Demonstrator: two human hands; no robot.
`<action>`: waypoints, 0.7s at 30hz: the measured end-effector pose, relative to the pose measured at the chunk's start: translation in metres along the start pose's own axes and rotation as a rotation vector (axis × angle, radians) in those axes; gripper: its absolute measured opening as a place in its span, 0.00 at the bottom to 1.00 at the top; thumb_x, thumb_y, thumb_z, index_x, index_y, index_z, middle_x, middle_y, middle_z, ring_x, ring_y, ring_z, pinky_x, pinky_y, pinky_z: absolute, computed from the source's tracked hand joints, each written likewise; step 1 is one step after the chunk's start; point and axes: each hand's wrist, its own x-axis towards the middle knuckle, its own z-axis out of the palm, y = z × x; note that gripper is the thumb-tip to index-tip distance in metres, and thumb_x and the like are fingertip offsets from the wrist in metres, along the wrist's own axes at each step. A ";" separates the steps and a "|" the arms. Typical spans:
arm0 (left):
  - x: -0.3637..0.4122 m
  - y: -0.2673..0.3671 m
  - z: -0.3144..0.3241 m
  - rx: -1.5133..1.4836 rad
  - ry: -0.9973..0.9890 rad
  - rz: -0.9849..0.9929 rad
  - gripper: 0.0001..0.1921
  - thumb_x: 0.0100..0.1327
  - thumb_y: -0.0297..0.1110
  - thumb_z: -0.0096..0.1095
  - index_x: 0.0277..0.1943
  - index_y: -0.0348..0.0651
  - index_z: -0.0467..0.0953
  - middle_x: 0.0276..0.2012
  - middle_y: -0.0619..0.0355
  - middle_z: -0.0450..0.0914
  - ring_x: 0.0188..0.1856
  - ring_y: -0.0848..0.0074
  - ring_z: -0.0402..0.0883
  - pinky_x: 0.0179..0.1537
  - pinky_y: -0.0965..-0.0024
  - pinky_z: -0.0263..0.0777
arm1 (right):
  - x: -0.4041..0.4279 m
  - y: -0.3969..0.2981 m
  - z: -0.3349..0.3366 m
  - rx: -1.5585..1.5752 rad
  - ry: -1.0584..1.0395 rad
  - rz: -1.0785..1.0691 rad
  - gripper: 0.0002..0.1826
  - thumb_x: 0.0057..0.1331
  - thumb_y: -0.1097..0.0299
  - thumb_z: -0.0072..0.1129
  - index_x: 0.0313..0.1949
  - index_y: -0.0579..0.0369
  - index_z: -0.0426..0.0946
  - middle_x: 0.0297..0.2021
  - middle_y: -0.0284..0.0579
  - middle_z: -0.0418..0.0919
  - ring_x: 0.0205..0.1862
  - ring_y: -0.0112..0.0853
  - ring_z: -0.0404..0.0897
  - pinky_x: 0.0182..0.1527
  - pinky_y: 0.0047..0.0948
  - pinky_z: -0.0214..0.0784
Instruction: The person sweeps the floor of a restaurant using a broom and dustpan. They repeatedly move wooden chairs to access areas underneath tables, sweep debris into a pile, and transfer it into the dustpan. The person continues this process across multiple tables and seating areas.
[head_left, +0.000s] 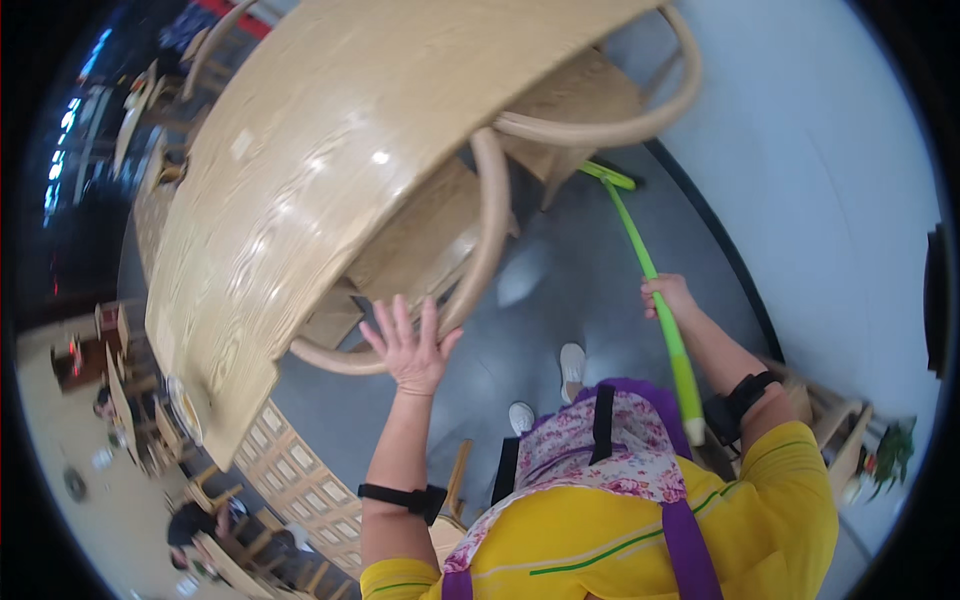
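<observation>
My right hand (666, 297) is closed around the green handle (637, 244) of a broom. The broom's green head (611, 176) with dark bristles lies low on the floor, partly under a wooden chair (596, 133). My left hand (412, 349), fingers spread and palm down, is at the curved wooden back rail (491, 202) of a nearer chair; whether it presses on the rail is hard to tell. Both chairs stand tucked against a large wooden table (300, 180).
A white wall (810, 172) with a dark baseboard (720, 240) runs along the right. Wooden shelving (847, 442) and a plant (896, 450) stand at lower right. A plate (184, 409) sits at the table's far-left end. Seated people (193, 525) are at tables lower left.
</observation>
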 end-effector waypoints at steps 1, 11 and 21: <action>-0.004 -0.002 0.000 0.004 -0.011 0.014 0.33 0.62 0.66 0.45 0.59 0.51 0.70 0.67 0.46 0.56 0.69 0.45 0.52 0.66 0.37 0.36 | -0.011 0.008 -0.015 -0.137 0.055 -0.043 0.05 0.51 0.74 0.57 0.25 0.59 0.70 0.17 0.43 0.70 0.16 0.30 0.71 0.16 0.30 0.65; -0.002 -0.011 -0.008 0.019 -0.091 0.108 0.31 0.67 0.62 0.39 0.60 0.44 0.68 0.62 0.46 0.64 0.66 0.47 0.59 0.64 0.38 0.47 | 0.041 0.112 -0.087 -0.946 0.510 -0.096 0.31 0.60 0.72 0.53 0.64 0.41 0.59 0.31 0.46 0.78 0.32 0.38 0.80 0.34 0.36 0.74; 0.019 -0.016 -0.034 -0.205 -0.252 0.388 0.30 0.64 0.44 0.55 0.62 0.33 0.60 0.60 0.42 0.65 0.64 0.48 0.61 0.61 0.47 0.56 | -0.068 0.269 -0.100 -0.841 0.657 0.401 0.31 0.66 0.69 0.41 0.67 0.27 0.52 0.45 0.51 0.79 0.46 0.46 0.79 0.48 0.43 0.72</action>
